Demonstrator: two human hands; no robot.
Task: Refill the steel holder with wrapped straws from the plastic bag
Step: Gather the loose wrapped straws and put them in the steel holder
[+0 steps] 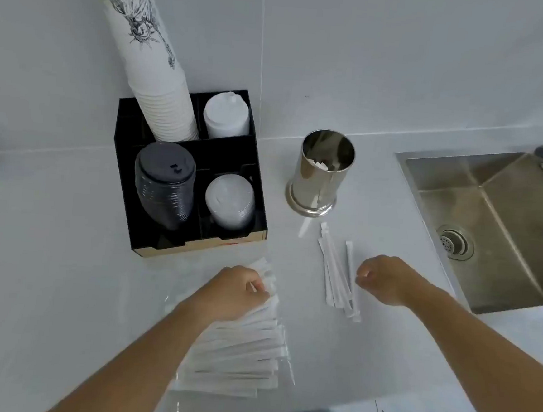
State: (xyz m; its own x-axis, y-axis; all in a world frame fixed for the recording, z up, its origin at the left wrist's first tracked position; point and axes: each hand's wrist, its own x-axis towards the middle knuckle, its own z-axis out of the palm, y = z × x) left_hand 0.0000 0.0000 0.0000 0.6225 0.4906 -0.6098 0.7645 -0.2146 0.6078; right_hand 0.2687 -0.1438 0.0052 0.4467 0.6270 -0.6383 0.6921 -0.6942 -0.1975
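Observation:
A shiny steel holder (320,174) stands upright on the white counter, with a few wrapped straw ends showing inside. In front of it lies a loose bunch of wrapped straws (339,276), and one more straw (304,227) rests by the holder's base. A clear plastic bag (242,353) full of wrapped straws lies near the counter's front edge. My left hand (237,289) rests on the bag's upper end, fingers pinched on straws there. My right hand (384,279) hovers just right of the loose bunch, fingers curled, nothing seen in it.
A black organiser (260,205) at the left holds a tall stack of paper cups (151,66) and stacks of black and white lids. A steel sink (502,224) is sunk into the counter at the right. The tiled wall runs behind.

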